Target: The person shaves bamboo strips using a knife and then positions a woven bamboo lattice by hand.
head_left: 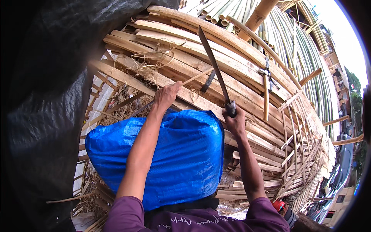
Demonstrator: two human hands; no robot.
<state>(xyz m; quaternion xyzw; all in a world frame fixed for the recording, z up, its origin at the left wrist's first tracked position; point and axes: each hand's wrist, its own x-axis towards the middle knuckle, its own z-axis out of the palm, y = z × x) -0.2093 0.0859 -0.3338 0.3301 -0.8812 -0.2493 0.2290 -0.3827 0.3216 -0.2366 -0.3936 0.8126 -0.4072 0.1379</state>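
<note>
In my right hand [236, 120] is the dark handle of a machete [213, 58]; its long blade points up and away over the stacked wooden planks [189, 50]. My left hand [167, 95] is closed around a thin, pale wooden strip [197, 77], which sticks out to the right toward the blade. The strip's tip stops a little short of the blade as seen here. Thin curled shavings [156, 63] lie on the planks beyond my left hand. A blue tarp [181, 150] covers my lap beneath both forearms.
A hammer [266, 92] with a wooden handle and a short dark flat piece [208, 80] lie on the planks. Split sticks [301, 154] pile up at right, and bamboo poles [297, 58] are stacked behind. Black sheeting [46, 116] hangs at left. A parked car [340, 162] stands far right.
</note>
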